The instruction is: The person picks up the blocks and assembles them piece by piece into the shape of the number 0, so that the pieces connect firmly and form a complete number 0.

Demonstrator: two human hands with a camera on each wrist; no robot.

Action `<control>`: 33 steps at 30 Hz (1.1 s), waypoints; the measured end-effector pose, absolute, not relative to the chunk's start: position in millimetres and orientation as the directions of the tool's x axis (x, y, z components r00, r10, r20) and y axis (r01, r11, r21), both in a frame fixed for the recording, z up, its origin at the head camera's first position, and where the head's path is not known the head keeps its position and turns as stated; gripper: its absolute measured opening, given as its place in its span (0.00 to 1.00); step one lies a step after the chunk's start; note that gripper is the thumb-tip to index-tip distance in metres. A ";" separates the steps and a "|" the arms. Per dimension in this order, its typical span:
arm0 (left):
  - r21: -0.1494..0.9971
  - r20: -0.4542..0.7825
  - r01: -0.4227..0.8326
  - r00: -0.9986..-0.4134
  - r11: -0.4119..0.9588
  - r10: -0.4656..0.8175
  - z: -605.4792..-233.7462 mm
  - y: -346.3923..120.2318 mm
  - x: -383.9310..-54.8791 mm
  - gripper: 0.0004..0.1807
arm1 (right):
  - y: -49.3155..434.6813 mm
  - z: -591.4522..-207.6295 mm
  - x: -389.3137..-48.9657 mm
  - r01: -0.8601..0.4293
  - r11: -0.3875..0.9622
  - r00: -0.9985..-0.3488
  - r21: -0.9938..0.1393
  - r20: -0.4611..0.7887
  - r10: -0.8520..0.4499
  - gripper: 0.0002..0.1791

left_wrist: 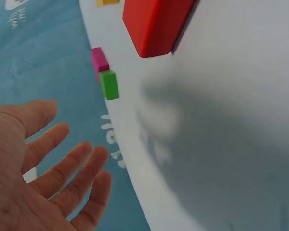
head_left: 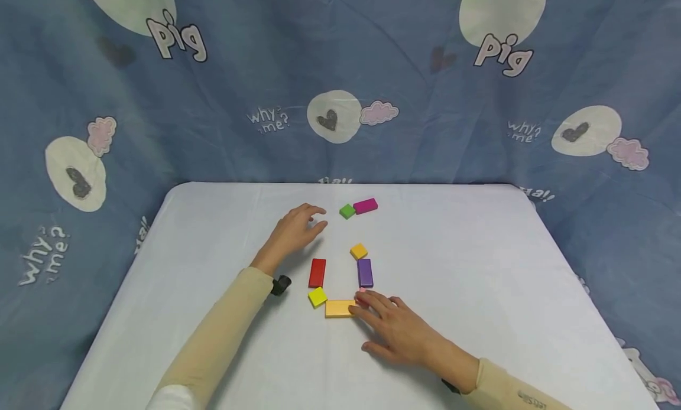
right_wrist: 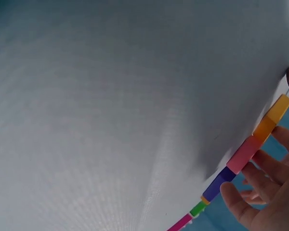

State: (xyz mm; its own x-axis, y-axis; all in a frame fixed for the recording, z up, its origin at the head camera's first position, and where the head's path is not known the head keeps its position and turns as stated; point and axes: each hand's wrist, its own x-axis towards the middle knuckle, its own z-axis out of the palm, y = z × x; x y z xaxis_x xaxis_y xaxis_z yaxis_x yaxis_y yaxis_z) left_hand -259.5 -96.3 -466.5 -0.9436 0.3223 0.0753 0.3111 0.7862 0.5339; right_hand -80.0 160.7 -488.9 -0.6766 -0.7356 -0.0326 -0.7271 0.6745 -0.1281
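My left hand (head_left: 294,230) is raised over the white table with its fingers spread and nothing in them. The red block (head_left: 317,273) lies nearest to it, and the green cube (head_left: 347,211) and magenta block (head_left: 365,206) touch end to end beyond. My right hand (head_left: 398,333) has its fingers loosely extended, with fingertips right at the right end of the light orange block (head_left: 339,308). A pink block (right_wrist: 243,154) is mostly hidden behind these fingers in the head view. Above it stand the purple block (head_left: 365,273) and an amber cube (head_left: 359,251).
A yellow cube (head_left: 317,297) sits at a corner between the red and light orange blocks. The white tablecloth (head_left: 479,250) stretches to both sides. Behind the table hangs a blue printed curtain (head_left: 415,144).
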 end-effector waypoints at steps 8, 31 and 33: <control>0.496 0.000 0.296 -0.940 0.816 0.341 -474.4 -77.9 -291.3 0.20 | 159.3 -490.0 -78.8 -0.728 0.675 -0.675 -0.124 -0.041 -0.736 0.39; 0.430 -0.087 0.392 -0.879 0.813 0.469 -476.6 -38.1 -323.7 0.25 | 160.7 -490.6 -77.7 -0.723 0.679 -0.678 -0.128 -0.053 -0.733 0.39; 0.414 -0.085 0.398 -0.879 0.819 0.470 -476.5 -38.6 -324.4 0.25 | 160.0 -490.2 -78.6 -0.724 0.677 -0.676 -0.132 -0.054 -0.735 0.39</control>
State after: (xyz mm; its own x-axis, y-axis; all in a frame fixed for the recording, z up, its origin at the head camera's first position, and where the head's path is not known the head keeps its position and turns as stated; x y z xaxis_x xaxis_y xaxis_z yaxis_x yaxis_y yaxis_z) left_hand -324.4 -38.6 -476.5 -0.8786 0.4699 -0.0848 0.3979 0.8187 0.4141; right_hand -78.6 160.0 -490.2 -0.6762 -0.7347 -0.0542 -0.7245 0.6765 -0.1320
